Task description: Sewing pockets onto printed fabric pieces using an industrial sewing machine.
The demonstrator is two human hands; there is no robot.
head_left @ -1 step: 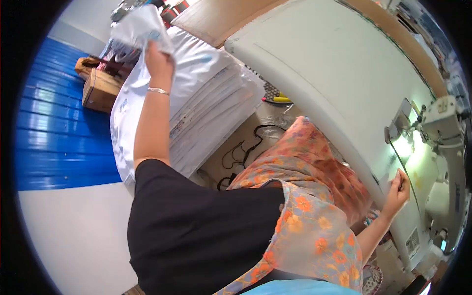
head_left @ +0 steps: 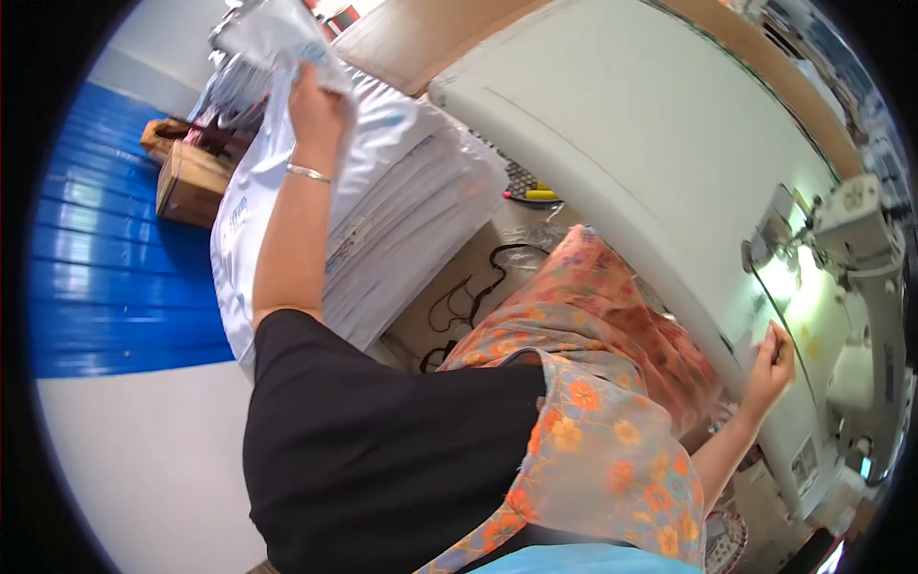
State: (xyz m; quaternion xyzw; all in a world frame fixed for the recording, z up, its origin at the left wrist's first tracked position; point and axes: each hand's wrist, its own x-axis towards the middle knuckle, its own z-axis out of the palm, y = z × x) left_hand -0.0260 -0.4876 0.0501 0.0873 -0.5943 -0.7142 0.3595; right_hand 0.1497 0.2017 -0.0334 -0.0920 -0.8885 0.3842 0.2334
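My left hand (head_left: pixel 318 113), arm stretched out to the far left, grips a white plastic bag (head_left: pixel 282 40) with a bluish print. Just below it lies a tall stack of flat white plastic bags (head_left: pixel 411 206), its layered edges facing me. At the right, my right hand (head_left: pixel 772 362) is held over the edge of the sewing machine table, its fingers closed in a pinch. Whatever those fingers hold, if anything, is too small to make out. The sewing machine (head_left: pixel 865 277) stands just beyond that hand, its lamp lit.
A white tabletop (head_left: pixel 631 115) stretches from the machine toward the far side. Beneath it are a foot pedal (head_left: pixel 524 182) and a black cord (head_left: pixel 497 277) on the floor. A wooden box (head_left: pixel 194 182) stands by the blue wall panel (head_left: pixel 124 258). Flowered fabric (head_left: pixel 583 325) covers my lap.
My left hand has risen slightly toward the top of the view, and the white plastic bag has gone up with it. My right hand keeps its pinch near the machine.
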